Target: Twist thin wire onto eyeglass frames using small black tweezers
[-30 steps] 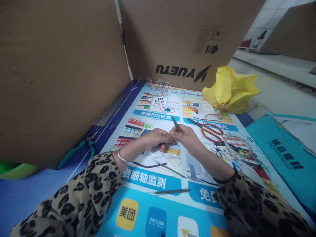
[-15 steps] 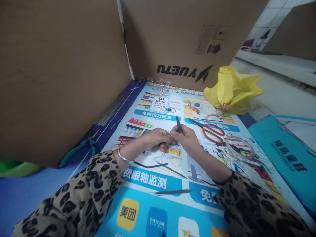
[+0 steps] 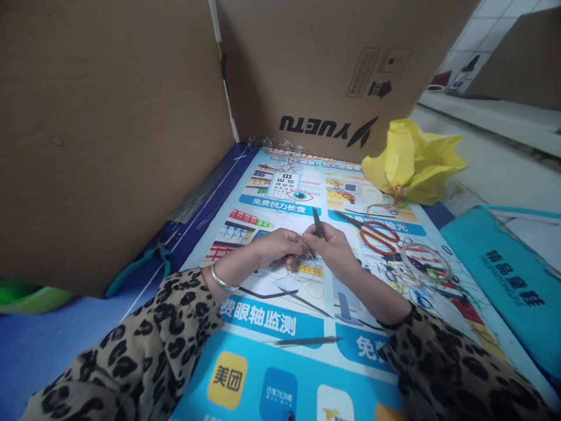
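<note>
My left hand (image 3: 283, 247) is closed in a pinch on a thin silvery wire (image 3: 308, 244), which curves across the small gap to the other hand. Closed fingers of my right hand (image 3: 335, 248) grip a slim dark tool (image 3: 318, 221), its narrow end pointing away from me. Whether it is tweezers or a blade I cannot tell. Both hands meet just above a printed poster (image 3: 280, 362). Fine loops of wire or thread hang below the fingers. On the poster nearer me lie thin dark wire strands (image 3: 307, 340).
Orange-handled scissors (image 3: 379, 237) lie right of my hands, beside a clear ring (image 3: 425, 261) and tangled small parts. Teal pliers (image 3: 140, 269) rest at left. Cardboard walls (image 3: 307, 70) stand behind and left. A yellow paper bundle (image 3: 412, 161) and a turquoise box (image 3: 508, 286) sit at right.
Both hands stay in nearly the same place with small finger shifts. The curved wire between them shows more clearly now. Tools around them have not moved.
</note>
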The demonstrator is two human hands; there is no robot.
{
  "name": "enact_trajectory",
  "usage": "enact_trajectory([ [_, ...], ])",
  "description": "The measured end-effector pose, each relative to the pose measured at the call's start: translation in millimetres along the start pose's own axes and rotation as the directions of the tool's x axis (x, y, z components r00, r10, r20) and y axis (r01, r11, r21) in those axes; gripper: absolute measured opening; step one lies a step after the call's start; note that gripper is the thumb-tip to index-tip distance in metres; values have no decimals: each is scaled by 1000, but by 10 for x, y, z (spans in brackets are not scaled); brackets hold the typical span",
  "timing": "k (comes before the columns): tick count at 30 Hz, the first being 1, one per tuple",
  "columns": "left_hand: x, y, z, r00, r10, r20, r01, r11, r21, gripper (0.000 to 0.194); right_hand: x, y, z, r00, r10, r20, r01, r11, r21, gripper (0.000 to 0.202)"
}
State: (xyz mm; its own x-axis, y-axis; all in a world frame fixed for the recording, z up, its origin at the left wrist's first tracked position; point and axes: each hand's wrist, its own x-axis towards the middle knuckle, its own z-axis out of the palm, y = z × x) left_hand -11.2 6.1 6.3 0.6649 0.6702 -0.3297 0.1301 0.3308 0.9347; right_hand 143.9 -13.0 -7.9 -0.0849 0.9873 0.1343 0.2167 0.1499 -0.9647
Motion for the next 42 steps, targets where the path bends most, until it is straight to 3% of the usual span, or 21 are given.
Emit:
enact_trajectory([
  [4, 15, -31, -54, 991, 107, -84, -103, 994, 44, 10, 19, 17, -125, 996, -89, 22, 91, 928, -361, 19],
  [9, 33, -21, -178, 950, 135, -280, -104, 987, 123, 9, 63, 161, -340, 964, -216, 158, 257, 576, -776, 19],
  [12, 53, -24, -216, 946, 127, -300, -97, 989, 113, 8, 54, 193, -381, 948, -231, 219, 300, 418, -857, 18],
  [21, 90, -96, -222, 945, 186, -270, -124, 965, 233, 12, -7, 132, -323, 915, -287, 285, 317, 72, -946, 16],
  [33, 121, -164, -228, 934, 217, -285, -113, 933, 343, 12, -5, 123, -376, 866, -338, 368, 372, -56, -927, 15],
  [42, 117, -151, -191, 925, 241, -294, -98, 898, 428, 10, -39, 103, -344, 898, -259, 356, 353, -60, -934, 14],
])
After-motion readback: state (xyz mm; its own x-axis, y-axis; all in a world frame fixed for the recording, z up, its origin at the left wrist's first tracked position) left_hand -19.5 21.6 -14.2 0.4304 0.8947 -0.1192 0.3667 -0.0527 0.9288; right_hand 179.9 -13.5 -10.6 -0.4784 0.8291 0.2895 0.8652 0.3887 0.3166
